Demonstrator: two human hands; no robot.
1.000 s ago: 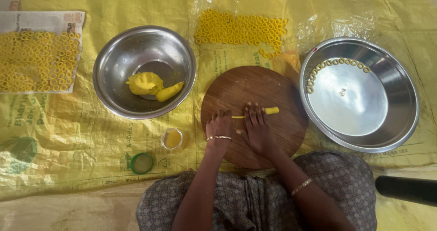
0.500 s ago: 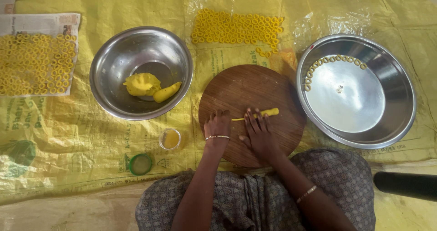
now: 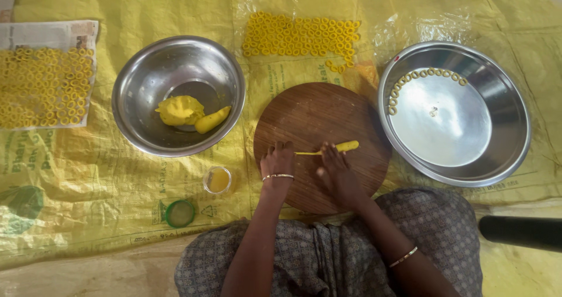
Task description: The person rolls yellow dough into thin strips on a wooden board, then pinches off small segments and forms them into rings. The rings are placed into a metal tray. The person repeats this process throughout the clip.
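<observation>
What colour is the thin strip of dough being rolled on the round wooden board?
Bright yellow dough strip, clearest in the head view.

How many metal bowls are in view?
2. One bowl lies left of the round board and holds yellow dough. The other, wider bowl lies right of the board, with small rings inside.

Both arms are bare to the elbow, a thin metal bangle circles the left wrist, another bangle the right forearm, above a grey garment with a small repeating print.
</observation>
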